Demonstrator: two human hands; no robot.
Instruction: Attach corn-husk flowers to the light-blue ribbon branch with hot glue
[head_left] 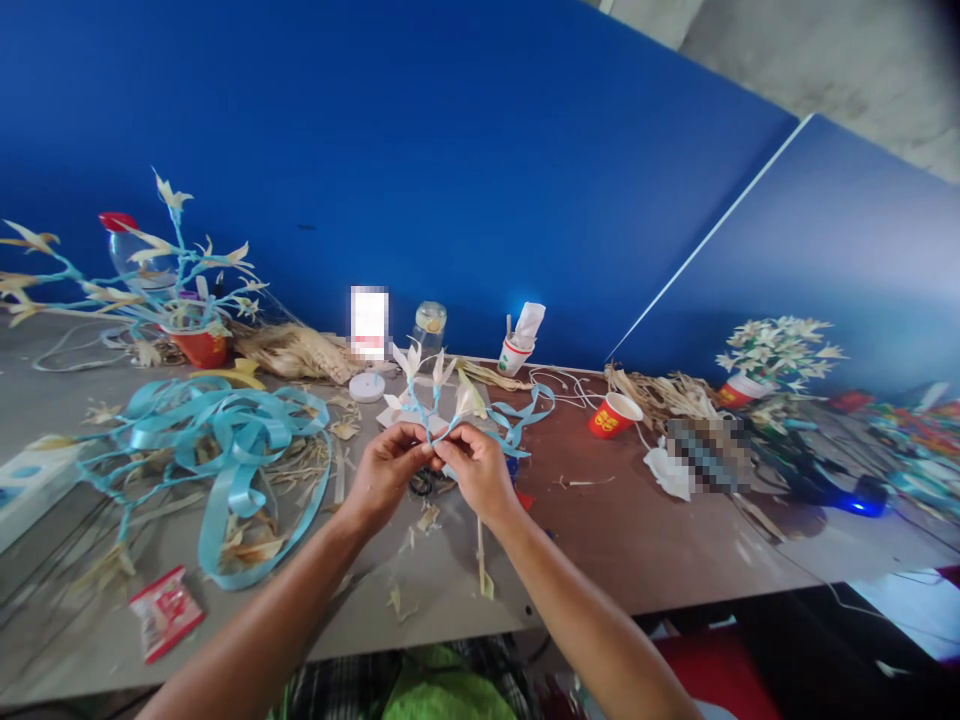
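Left hand (390, 466), right hand (477, 470) on blue-stemmed, pale-petalled sprig (430, 398)

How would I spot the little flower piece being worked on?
Find the long brown table below the blue wall. Near its front edge, the left hand and right hand pinch a small sprig of cream petals on light-blue wrapped stems. Unlike the bigger blue-stemmed spray in the red pot, it is held aloft.

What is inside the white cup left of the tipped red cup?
A crumpled white paper and a thin stick poke out of the cup. Its wall hides their lower ends and anything else at the bottom.
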